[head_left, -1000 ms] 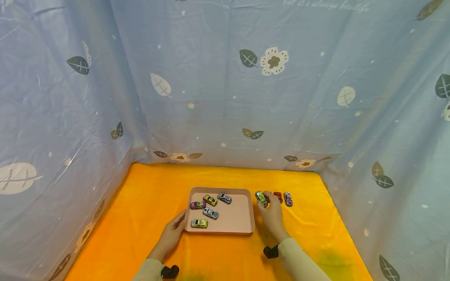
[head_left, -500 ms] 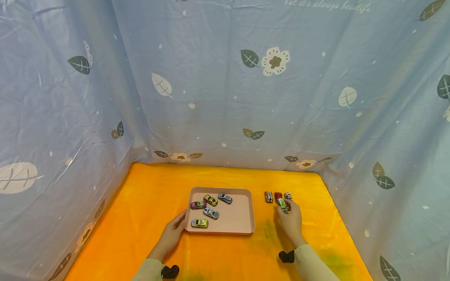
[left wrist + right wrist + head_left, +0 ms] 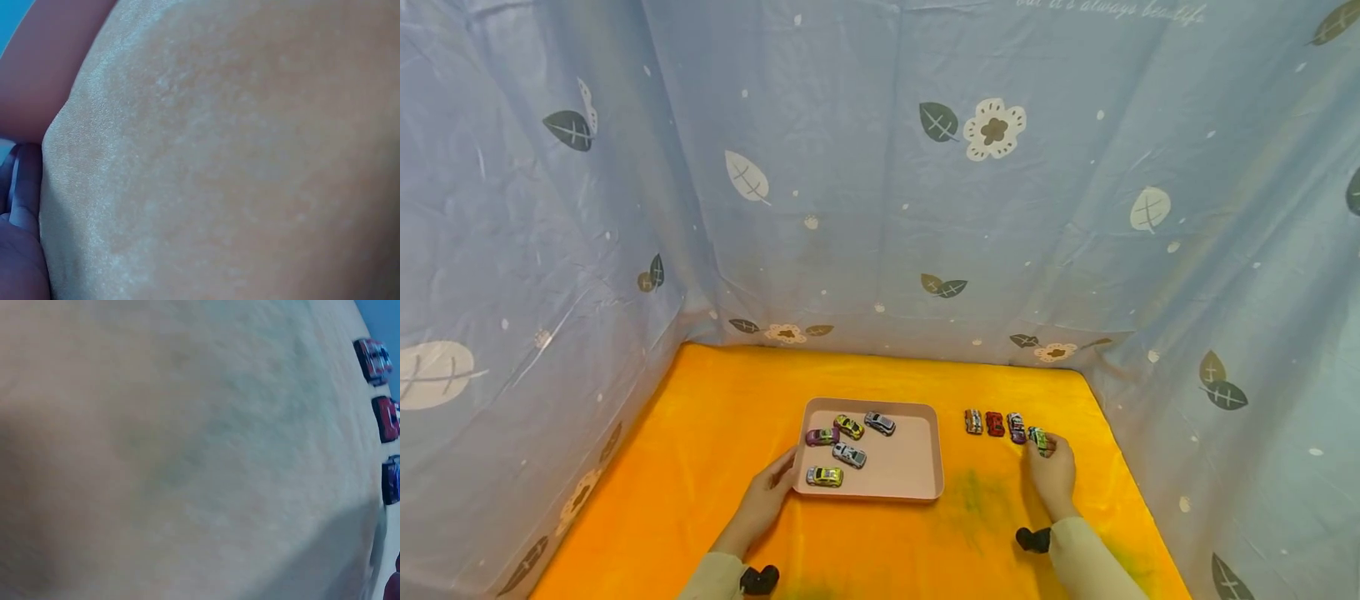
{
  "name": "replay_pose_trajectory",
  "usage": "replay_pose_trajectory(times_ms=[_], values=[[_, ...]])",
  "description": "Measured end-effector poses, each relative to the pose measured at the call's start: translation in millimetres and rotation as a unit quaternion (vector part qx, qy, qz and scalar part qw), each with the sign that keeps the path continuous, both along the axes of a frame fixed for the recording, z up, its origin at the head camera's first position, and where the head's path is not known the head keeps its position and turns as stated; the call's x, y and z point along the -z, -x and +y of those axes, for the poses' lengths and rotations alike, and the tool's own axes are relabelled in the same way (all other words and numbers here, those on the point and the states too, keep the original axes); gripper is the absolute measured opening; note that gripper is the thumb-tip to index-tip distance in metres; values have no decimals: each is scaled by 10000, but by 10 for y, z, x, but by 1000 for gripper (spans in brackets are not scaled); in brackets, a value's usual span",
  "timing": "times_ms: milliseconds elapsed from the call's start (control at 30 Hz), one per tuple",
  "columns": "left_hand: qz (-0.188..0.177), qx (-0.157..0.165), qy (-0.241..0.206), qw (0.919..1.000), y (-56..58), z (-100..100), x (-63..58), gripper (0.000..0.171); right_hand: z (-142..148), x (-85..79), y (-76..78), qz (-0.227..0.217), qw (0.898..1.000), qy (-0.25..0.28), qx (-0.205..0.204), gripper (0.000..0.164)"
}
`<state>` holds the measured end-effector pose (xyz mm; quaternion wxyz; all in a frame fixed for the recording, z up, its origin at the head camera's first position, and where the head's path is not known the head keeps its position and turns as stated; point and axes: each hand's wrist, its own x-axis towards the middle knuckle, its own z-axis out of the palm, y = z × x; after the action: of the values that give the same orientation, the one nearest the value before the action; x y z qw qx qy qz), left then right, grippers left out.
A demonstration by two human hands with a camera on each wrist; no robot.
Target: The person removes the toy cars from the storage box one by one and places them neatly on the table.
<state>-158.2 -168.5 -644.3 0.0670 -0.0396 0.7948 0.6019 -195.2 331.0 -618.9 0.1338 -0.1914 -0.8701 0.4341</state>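
My right hand (image 3: 1054, 475) pinches a green toy car (image 3: 1038, 441) by its near end, at the right end of a row of toy cars on the yellow cloth. Left of it in that row are a purple and white toy car (image 3: 1017, 427), a red one (image 3: 995, 423) and an orange and white one (image 3: 973, 421). In the right wrist view only a bit of a finger (image 3: 392, 589) shows at the edge. My left hand (image 3: 766, 498) holds the pink tray (image 3: 898, 479) at its left side. Several toy cars lie in the tray's left half, among them a purple one (image 3: 822, 437).
Yellow cloth (image 3: 880, 550) covers the table. Blue patterned curtains (image 3: 850, 250) hang behind it and on both sides. In the tray, a silver striped car (image 3: 880, 423) lies nearest the back, and a yellow one (image 3: 825, 476) sits near the front left corner.
My right hand has carried the green car rightward, from beside the tray past the row to its right end. The left hand and the tray have stayed in place.
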Motion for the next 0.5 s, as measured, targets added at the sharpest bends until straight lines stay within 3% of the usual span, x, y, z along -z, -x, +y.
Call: replay_pose_trajectory(times_ms=[200,500], values=[[32,-84,59,9999,-2,-22,-37,46,109,-10,164,-131,9999,-10,-105,51],[103,-76,24,9999,-2,14,19,46,276,11,284,-500,9985,-145,-141,54]])
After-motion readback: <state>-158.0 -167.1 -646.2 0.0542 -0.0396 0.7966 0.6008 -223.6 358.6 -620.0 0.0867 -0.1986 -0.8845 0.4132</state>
